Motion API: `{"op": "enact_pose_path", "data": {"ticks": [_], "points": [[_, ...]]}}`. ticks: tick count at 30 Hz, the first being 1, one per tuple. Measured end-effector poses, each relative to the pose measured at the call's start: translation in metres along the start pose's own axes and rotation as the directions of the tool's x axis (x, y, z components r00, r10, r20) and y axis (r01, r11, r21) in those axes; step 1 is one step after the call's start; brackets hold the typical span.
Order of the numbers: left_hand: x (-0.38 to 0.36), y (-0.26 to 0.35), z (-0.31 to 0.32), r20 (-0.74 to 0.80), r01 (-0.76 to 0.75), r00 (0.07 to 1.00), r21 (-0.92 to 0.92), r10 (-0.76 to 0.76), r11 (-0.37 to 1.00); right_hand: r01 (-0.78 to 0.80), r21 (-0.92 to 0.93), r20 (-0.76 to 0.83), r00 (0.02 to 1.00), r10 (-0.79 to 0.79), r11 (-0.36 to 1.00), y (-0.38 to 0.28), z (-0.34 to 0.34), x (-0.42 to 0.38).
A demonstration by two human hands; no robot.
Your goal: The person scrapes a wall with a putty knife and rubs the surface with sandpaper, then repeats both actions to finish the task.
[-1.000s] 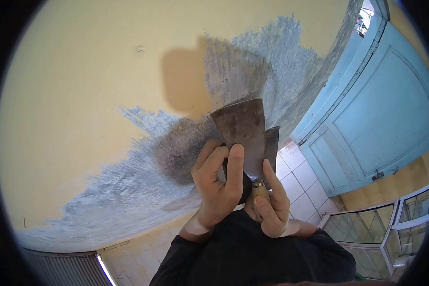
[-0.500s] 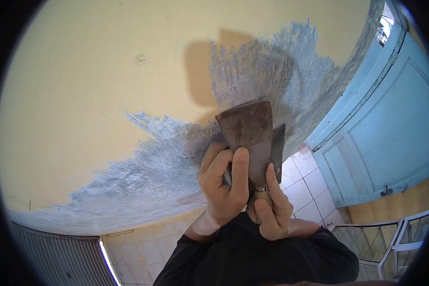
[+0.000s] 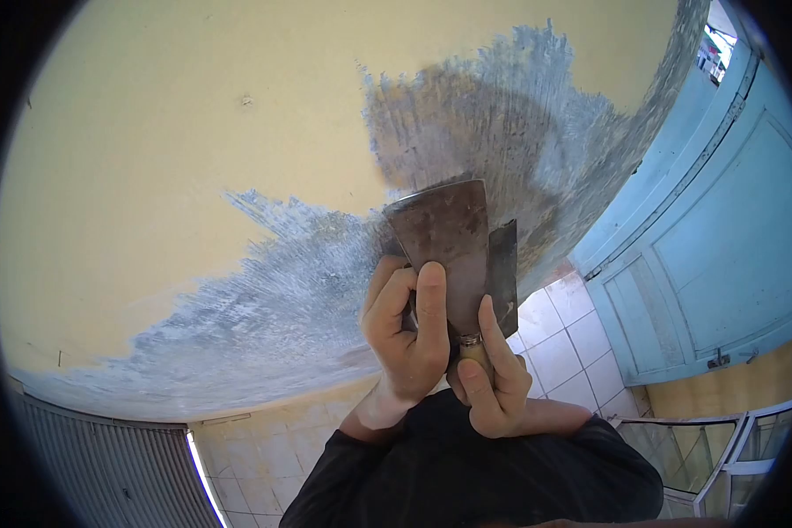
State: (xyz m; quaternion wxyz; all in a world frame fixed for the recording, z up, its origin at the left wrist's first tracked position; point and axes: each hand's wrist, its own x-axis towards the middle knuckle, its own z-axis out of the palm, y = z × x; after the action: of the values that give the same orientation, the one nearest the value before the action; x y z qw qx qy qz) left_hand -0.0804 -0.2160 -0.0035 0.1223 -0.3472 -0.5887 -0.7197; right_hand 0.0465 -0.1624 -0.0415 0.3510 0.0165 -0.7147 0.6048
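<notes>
A wide metal scraper (image 3: 449,238) with a brown-stained blade and a pale handle stands upright in front of the wall. My right hand (image 3: 495,378) is closed around its handle, the index finger laid along the blade's edge. My left hand (image 3: 409,330) is closed, its thumb against the blade's left side. Behind the scraper shows a second dark flat blade (image 3: 503,273); how it is held is hidden. Beyond the blades is a yellow wall (image 3: 167,114) with a rough grey-blue patch (image 3: 282,273).
A light blue door (image 3: 713,246) stands at the right, above white floor tiles (image 3: 563,326). Glass-paned frames (image 3: 744,440) are at the lower right. A ribbed grey shutter (image 3: 106,458) is at the lower left.
Both hands and the scraper have shifted slightly left in view, and the view of the wall has shifted a little too. The shadow left of the patch has shrunk. Both hands keep their hold.
</notes>
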Motion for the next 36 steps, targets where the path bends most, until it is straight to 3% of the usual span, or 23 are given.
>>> {"op": "enact_pose_path", "data": {"ticks": [4,9,16,23,36], "points": [[0.008,0.003,0.003,-0.022,-0.012,1.000,-0.062,0.011,0.998,-0.034,-0.011,0.000,0.999,0.034,0.999,-0.014,0.001,0.008],[0.000,-0.006,0.002,-0.016,-0.014,1.000,-0.025,0.013,1.000,0.024,-0.107,-0.069,0.997,-0.031,0.994,0.002,0.005,0.002],[-0.002,-0.009,0.001,-0.005,-0.015,1.000,0.002,0.015,1.000,-0.021,-0.092,-0.092,0.996,0.012,0.996,0.007,0.006,-0.007],[0.015,-0.004,0.002,-0.037,-0.079,0.996,0.006,0.079,0.997,0.034,-0.140,-0.104,0.993,-0.049,0.990,-0.005,0.008,0.012],[-0.003,-0.002,0.003,-0.033,0.040,0.999,0.007,-0.039,0.999,0.007,-0.127,-0.110,0.994,-0.021,0.992,0.006,0.009,-0.003]]}}
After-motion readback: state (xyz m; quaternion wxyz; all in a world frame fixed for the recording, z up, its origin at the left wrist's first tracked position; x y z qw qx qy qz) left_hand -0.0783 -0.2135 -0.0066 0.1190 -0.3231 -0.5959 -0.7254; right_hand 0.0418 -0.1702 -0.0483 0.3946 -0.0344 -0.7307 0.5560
